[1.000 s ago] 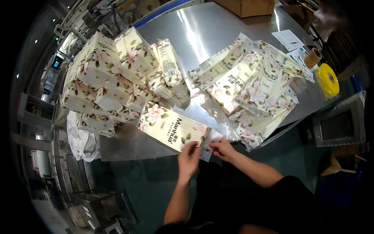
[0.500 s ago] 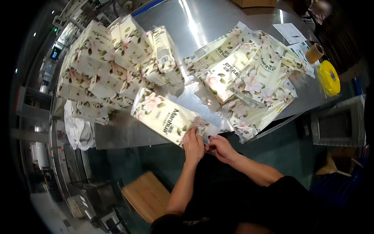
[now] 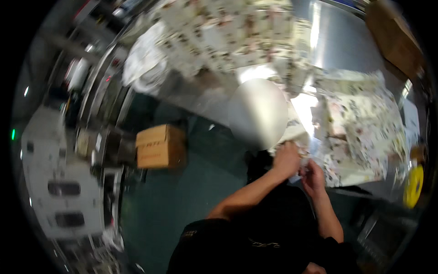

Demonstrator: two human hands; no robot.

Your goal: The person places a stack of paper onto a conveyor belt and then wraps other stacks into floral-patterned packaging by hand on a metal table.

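Observation:
At the near edge of the metal table (image 3: 337,41), my left hand (image 3: 286,160) grips the end of a cream, flower-printed tissue pack (image 3: 295,132). A pale round blur hides most of that pack. My right hand (image 3: 314,178) is beside it, fingers pinched on the clear plastic film (image 3: 315,148) at the pack's end. Beyond my left hand stands a stack of similar packs (image 3: 219,36). Right of my hands lies a loose heap of flower-printed packs (image 3: 360,123). Motion smears much of the picture, so fine finger detail is unclear.
A white plastic bag (image 3: 146,59) hangs at the table's left end. One cardboard box (image 3: 153,148) is on the green floor, another box (image 3: 394,39) on the table's far right. A yellow tape roll (image 3: 413,187) and a brown roll (image 3: 417,153) lie at the right edge.
My view has swung left, so the table and packs appear shifted to the right and blurred. Both hands remain at the end of the tissue pack.

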